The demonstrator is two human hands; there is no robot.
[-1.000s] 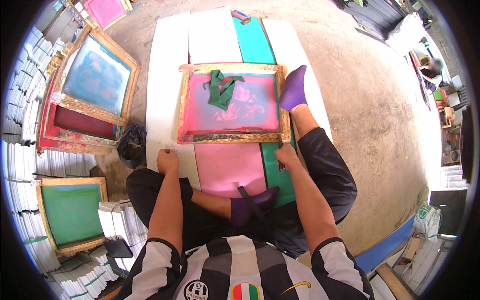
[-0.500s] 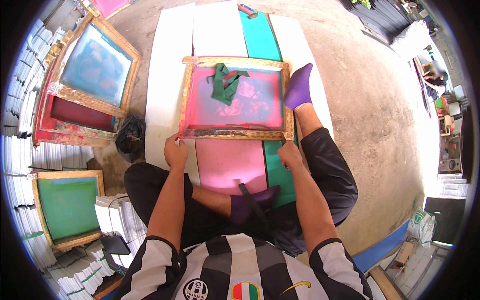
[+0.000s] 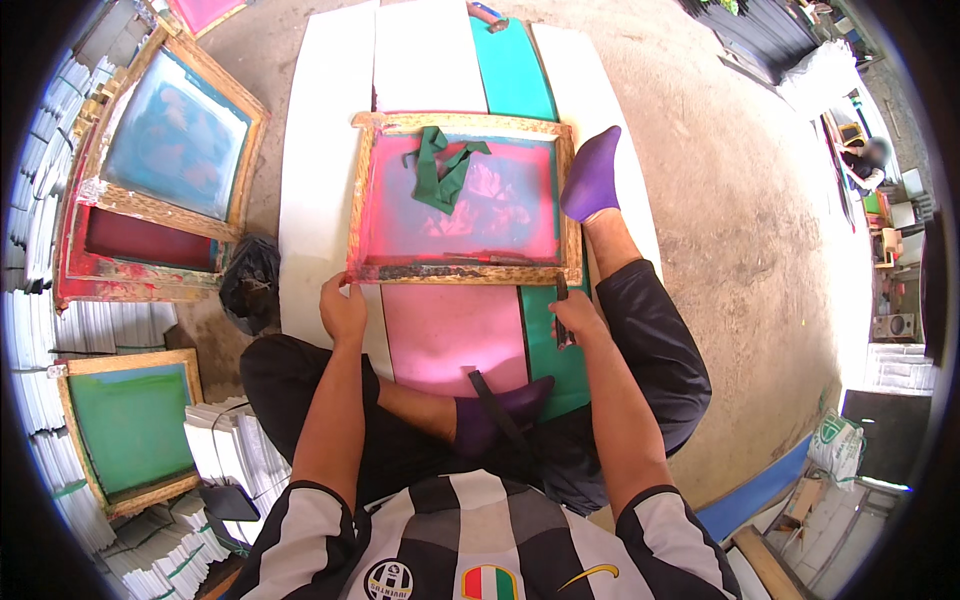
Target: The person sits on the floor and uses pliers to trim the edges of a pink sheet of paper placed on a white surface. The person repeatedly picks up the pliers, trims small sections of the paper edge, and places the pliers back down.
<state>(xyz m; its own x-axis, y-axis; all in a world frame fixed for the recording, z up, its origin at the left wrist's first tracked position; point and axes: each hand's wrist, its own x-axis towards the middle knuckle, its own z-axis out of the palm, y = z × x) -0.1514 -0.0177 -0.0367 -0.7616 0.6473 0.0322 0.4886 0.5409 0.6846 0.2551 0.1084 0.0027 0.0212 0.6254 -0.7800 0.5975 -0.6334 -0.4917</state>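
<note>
A wooden screen-printing frame [image 3: 460,273] lies in front of me, its mesh stained pink and blue. My left hand [image 3: 343,310] pinches the near left corner of that frame between thumb and fingers. Just below the near right corner, my right hand [image 3: 582,318] is closed around a slim dark hand tool [image 3: 563,315]; its upper end is by the frame's near edge, and its exact kind is unclear. On the mesh rests a strip of dark green cloth [image 3: 440,185], folded into a rough V. My purple-socked foot [image 3: 592,175] is beside the frame's right side.
Under the frame are white, pink and teal boards [image 3: 455,335], with a hammer [image 3: 490,17] at the far end. Other screen frames [image 3: 185,135] lean at left beside stacks of white paper [image 3: 235,450] and a black plastic bag [image 3: 250,285]. Another person [image 3: 868,165] is far right.
My right hand has turned and drawn slightly back from the frame's near right corner, so the dark tool shows more fully. My left hand keeps to its corner; the whole view has shifted slightly.
</note>
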